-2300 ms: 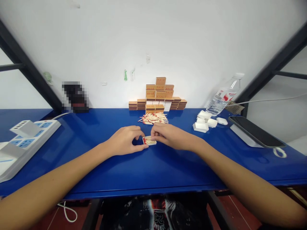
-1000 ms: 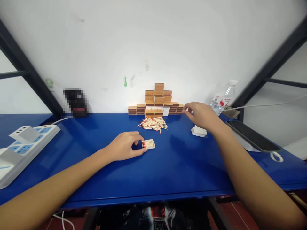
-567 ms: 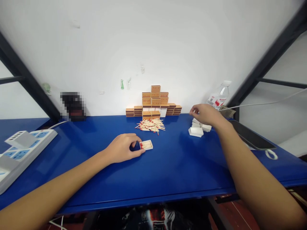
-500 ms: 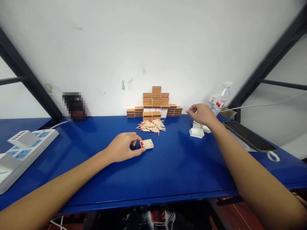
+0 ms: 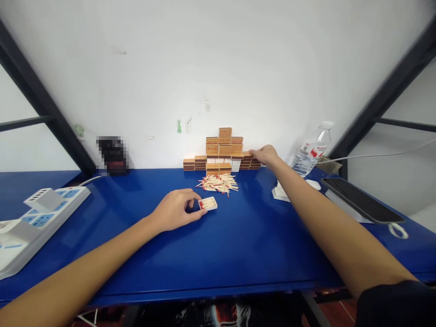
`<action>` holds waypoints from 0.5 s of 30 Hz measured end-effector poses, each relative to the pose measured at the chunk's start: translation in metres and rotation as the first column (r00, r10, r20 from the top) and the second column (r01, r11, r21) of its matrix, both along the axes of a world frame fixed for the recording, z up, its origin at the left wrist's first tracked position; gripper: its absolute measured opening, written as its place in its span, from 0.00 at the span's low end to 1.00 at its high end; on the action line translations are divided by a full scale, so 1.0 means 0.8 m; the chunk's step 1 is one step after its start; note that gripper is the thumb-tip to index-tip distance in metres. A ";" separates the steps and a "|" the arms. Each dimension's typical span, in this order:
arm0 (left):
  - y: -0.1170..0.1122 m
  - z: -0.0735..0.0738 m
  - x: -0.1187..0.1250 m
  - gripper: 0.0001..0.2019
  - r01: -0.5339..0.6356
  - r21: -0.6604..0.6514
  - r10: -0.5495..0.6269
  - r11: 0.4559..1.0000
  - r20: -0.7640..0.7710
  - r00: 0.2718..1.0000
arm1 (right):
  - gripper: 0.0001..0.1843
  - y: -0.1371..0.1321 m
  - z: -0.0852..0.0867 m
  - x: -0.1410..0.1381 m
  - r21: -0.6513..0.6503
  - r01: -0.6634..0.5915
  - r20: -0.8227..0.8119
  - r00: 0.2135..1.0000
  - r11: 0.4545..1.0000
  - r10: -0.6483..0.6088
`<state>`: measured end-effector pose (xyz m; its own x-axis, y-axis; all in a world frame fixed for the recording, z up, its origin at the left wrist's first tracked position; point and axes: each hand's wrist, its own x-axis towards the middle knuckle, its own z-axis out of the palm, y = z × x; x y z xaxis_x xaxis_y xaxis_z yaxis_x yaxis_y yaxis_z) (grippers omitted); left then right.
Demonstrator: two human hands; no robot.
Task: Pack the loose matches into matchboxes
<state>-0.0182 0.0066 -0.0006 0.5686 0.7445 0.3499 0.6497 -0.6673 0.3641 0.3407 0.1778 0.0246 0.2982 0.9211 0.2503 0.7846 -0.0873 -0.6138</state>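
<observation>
Blue tabletop (image 5: 238,245): left hand (image 5: 175,210) pinches match tray (image 5: 208,203) near centre; right hand (image 5: 265,155) touches matchbox stack (image 5: 223,150) at far edge, grasp indeterminable.

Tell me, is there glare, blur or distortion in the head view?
Head view: soft sheen on the blue table near the left hand holding the match tray; frame bars lean from wide-angle distortion; a dark object by the wall is pixelated; the right hand at the matchbox stack looks soft.

The right hand (image 5: 265,155) has left the white trays (image 5: 281,192) and reached the stacked matchboxes (image 5: 254,161) by the wall.
</observation>
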 end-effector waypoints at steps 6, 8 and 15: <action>0.003 -0.001 -0.001 0.13 -0.021 0.076 0.020 0.997 0.021 1.000 | 0.20 -0.035 0.027 0.009 0.055 0.167 -0.108 0.981 0.984 -0.161; 0.004 -0.002 -0.001 0.13 -0.036 0.086 0.033 0.996 0.037 0.999 | 0.22 -0.061 0.029 0.004 0.118 0.152 -0.112 0.984 0.981 -0.139; 0.002 -0.003 0.001 0.14 -0.028 0.110 0.017 0.994 0.097 0.995 | 0.24 -0.171 -0.018 -0.083 0.018 -0.489 -0.450 0.775 0.872 0.444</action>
<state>-0.0174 0.0085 -0.0028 0.5119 0.7104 0.4831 0.6308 -0.6925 0.3499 0.2740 0.0406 0.0100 -0.1189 0.9873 0.1058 0.4051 0.1455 -0.9026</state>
